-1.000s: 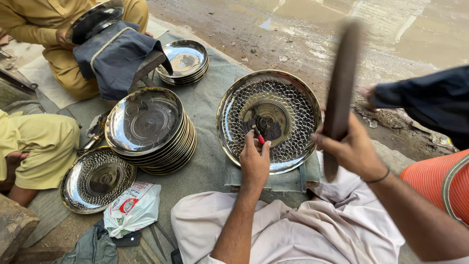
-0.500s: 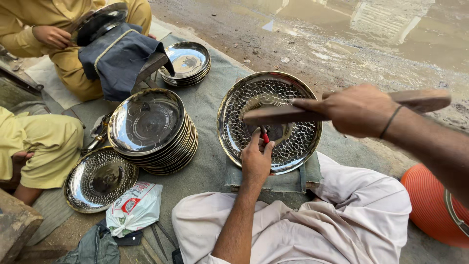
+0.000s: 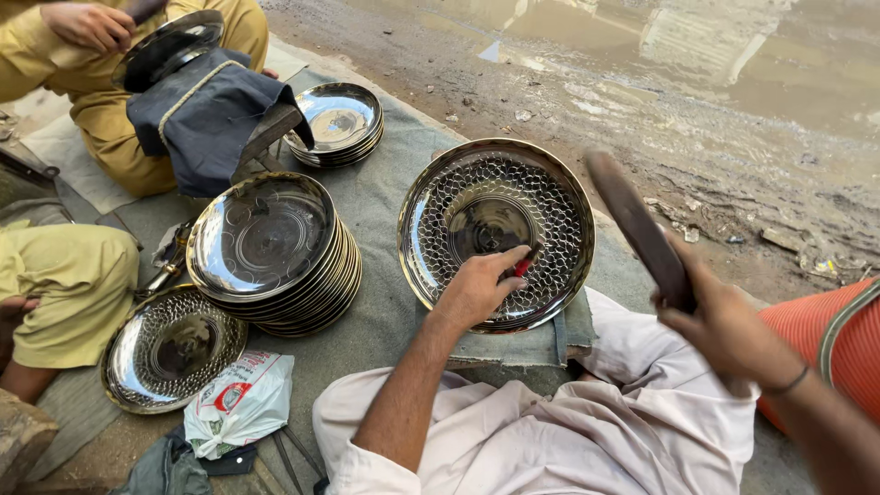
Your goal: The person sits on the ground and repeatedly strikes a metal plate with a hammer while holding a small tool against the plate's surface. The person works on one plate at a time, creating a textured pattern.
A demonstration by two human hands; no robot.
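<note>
the left hand rests on the near inner slope of the big tray, fingers pinched together on a small red-tipped punch whose tip meets the hammered metal just below the tray's smooth centre. the tray lies on a folded cloth over the person's lap, tilted a little toward the camera. right of the tray, the right hand is raised, fingers clamped around the lower end of a dark wooden mallet; the mallet's upper end, blurred, hangs over the tray's right rim. left of the tray stands a stack of plates on the grey mat, and beyond that stack a smaller stack. further left of the tray, near the bottom, lies a single dimpled plate with a white bag just beside it. far up and left of the tray, another person's hand holds a plate over dark cloth.
</note>
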